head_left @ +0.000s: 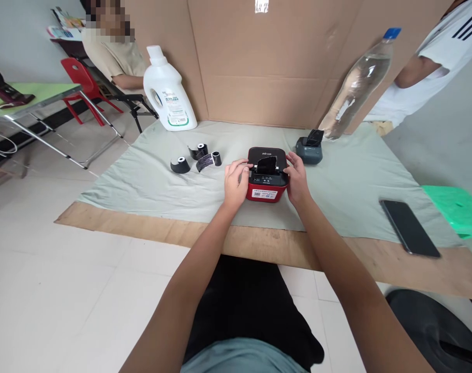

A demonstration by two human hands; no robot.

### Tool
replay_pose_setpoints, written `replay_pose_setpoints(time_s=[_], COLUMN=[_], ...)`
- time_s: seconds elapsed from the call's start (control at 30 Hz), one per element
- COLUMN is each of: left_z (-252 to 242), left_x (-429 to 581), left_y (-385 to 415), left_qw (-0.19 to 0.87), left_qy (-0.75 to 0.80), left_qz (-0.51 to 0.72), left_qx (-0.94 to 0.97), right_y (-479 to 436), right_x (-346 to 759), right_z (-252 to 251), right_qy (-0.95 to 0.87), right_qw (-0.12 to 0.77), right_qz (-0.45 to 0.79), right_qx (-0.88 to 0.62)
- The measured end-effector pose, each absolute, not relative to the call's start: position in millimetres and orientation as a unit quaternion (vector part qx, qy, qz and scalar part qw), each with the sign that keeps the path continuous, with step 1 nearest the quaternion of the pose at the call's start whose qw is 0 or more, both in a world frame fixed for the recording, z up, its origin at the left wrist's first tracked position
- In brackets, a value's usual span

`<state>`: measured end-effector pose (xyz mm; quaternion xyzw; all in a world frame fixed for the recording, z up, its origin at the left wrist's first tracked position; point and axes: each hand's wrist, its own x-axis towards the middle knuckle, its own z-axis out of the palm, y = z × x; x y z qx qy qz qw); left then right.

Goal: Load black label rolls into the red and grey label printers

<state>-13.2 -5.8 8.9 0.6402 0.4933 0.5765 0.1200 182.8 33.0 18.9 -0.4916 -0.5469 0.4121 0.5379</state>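
A small red and black label printer (267, 192) stands on the cloth in front of me, a strip of black paper (266, 165) sticking up from its top slot. My left hand (236, 181) grips the printer's left side, fingertips at the lid's edge. On the opposite side my right hand (297, 178) holds it, fingers at the lid's right edge. Just beyond my right hand is a dark grey printer (309, 153), also with black paper out of its top. Several rolls of black paper lie to the left, among them a partly unwound roll (180, 166).
A white detergent bottle (170, 96) and a large clear bottle with a blue cap (358, 85) stand at the back against a cardboard panel (263, 98). A phone (410, 228) lies near the front right edge. Two people are beyond the table.
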Motion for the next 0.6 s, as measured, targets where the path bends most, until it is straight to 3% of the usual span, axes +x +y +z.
replay_pose_setpoints(time_s=[0.43, 0.6], left_z=[18, 20], left_x=[-21, -15], left_y=[-3, 11], left_qw=[0.139, 0.3], left_qy=[0.477, 0.457], left_qz=[0.538, 0.594], left_qx=[0.681, 0.59], right_y=[27, 25], right_x=[180, 176], right_z=[29, 26], right_qy=[-0.526, -0.508], right_qw=[0.538, 0.554], right_qz=[0.458, 0.449], right_qx=[-0.473, -0.483])
